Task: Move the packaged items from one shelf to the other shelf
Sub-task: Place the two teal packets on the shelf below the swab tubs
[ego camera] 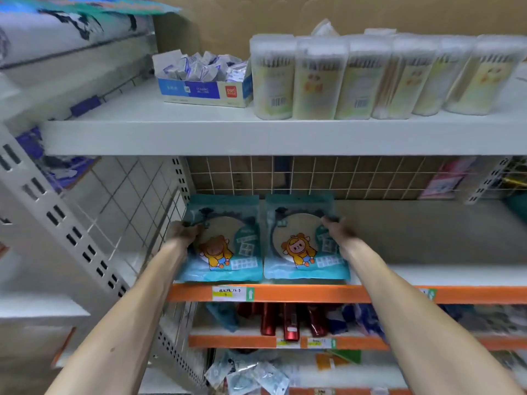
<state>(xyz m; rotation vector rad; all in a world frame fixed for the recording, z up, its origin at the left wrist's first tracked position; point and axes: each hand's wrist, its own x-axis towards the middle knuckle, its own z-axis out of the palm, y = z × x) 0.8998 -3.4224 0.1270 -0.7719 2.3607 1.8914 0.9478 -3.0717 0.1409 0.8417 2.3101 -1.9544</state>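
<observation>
Packaged items (two, teal) in left hand and right hand

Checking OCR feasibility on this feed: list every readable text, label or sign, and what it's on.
"deli" (likely, blurred): red logo on the blue-and-white box.
White up arrow on green: price tag on the orange rail.
Handwriting on that tag: unreadable.
Barcode digits on the swab tubs: too small.
Print on left teal package, right teal package: blurred.
</observation>
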